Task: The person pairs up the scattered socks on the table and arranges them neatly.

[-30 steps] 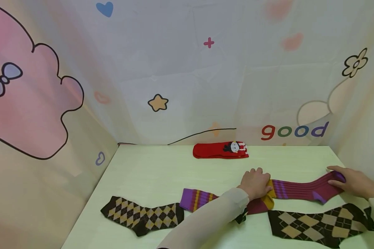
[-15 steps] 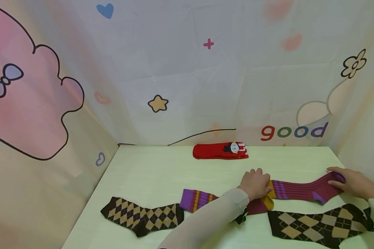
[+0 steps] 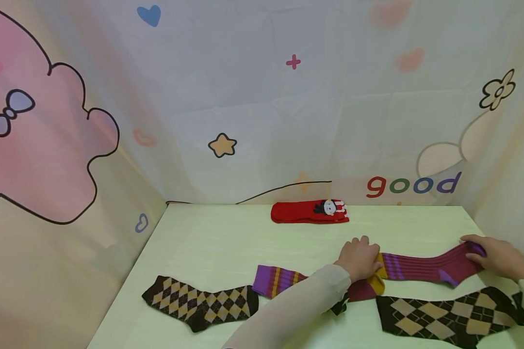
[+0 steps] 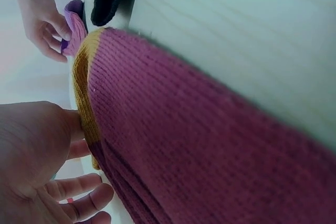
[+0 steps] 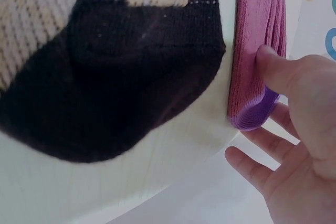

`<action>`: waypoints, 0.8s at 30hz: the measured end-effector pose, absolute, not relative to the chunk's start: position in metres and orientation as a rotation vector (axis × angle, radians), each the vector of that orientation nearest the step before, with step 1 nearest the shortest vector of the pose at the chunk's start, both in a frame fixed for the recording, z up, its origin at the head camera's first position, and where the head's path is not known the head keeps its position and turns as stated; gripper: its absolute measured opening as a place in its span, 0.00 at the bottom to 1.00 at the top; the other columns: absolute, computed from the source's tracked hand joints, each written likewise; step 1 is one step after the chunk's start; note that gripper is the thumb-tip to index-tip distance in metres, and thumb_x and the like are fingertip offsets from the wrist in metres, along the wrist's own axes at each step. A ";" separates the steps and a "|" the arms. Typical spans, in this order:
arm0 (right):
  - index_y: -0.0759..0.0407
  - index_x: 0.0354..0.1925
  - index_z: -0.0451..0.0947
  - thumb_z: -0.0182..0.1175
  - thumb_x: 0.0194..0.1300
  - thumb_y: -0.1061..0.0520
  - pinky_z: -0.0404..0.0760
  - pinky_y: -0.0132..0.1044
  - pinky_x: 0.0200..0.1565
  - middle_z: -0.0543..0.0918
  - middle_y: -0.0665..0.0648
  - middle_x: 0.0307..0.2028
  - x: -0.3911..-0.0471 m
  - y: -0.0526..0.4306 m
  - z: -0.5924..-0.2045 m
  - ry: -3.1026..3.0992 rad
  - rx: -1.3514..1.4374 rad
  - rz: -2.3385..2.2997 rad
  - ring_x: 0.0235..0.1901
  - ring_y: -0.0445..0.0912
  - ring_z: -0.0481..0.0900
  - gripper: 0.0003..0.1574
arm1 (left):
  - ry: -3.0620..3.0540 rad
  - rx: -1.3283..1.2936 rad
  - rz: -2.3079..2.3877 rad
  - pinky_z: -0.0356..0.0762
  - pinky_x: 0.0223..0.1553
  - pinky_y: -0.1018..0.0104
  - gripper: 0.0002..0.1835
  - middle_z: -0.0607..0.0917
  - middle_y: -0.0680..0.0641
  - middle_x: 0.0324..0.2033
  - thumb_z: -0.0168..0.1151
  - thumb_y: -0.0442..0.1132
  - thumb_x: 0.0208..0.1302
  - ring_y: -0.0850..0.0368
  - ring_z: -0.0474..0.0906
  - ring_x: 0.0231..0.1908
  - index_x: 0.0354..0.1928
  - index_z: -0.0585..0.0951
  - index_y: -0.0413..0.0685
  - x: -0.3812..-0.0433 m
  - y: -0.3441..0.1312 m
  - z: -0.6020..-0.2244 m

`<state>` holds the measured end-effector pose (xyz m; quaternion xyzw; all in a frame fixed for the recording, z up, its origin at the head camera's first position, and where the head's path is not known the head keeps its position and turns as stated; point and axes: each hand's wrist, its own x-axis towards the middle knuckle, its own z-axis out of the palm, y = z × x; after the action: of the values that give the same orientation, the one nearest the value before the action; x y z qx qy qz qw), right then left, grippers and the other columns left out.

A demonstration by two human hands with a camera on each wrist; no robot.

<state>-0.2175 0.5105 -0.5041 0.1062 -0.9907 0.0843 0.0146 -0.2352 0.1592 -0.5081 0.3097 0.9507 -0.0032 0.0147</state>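
My left hand (image 3: 359, 259) pinches the yellow end of a maroon sock (image 4: 173, 108), whose purple-and-yellow striped cuff (image 3: 270, 281) shows left of my forearm. To its right stretches a second maroon sock (image 3: 423, 267) with purple stripes and a purple heel. At that sock's purple toe, my right hand (image 3: 504, 258) has it between thumb and fingers; the right wrist view shows the thumb on top. The two socks meet under my left hand, which hides where they join. My left sleeve (image 3: 297, 305) covers the middle of the first sock.
A brown argyle sock (image 3: 205, 303) lies at the left of the pale table (image 3: 209, 237). Another argyle sock (image 3: 445, 317) with larger diamonds lies front right, near my right sleeve. Red socks (image 3: 294, 213) with a cartoon figure lie at the back, by the curtain wall (image 3: 262, 111).
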 end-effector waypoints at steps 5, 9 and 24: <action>0.80 0.50 0.73 0.71 0.57 0.68 0.78 0.68 0.43 0.79 0.84 0.43 -0.219 0.512 -0.503 -3.084 0.338 0.252 0.42 0.76 0.80 0.26 | 2.955 0.950 -0.041 0.74 0.42 0.68 0.16 0.78 0.60 0.47 0.60 0.62 0.71 0.63 0.72 0.40 0.55 0.81 0.69 -0.235 0.162 -0.507; 0.80 0.48 0.74 0.71 0.56 0.70 0.78 0.68 0.42 0.79 0.83 0.42 -0.218 0.513 -0.503 -3.065 0.345 0.238 0.41 0.75 0.80 0.24 | 2.956 0.957 -0.051 0.75 0.44 0.68 0.16 0.78 0.60 0.47 0.60 0.62 0.71 0.63 0.73 0.41 0.54 0.81 0.69 -0.236 0.164 -0.509; 0.81 0.41 0.75 0.60 0.57 0.78 0.82 0.59 0.36 0.81 0.77 0.35 -0.217 0.517 -0.495 -3.078 0.192 0.237 0.30 0.62 0.80 0.11 | 2.951 0.928 0.166 0.69 0.37 0.71 0.14 0.79 0.60 0.40 0.66 0.55 0.69 0.64 0.69 0.37 0.53 0.83 0.65 -0.235 0.168 -0.507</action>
<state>-0.2173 0.5174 -0.4952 0.0622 -0.9948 0.0767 0.0245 -0.2354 0.1679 -0.5074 0.2993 0.9524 0.0536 0.0219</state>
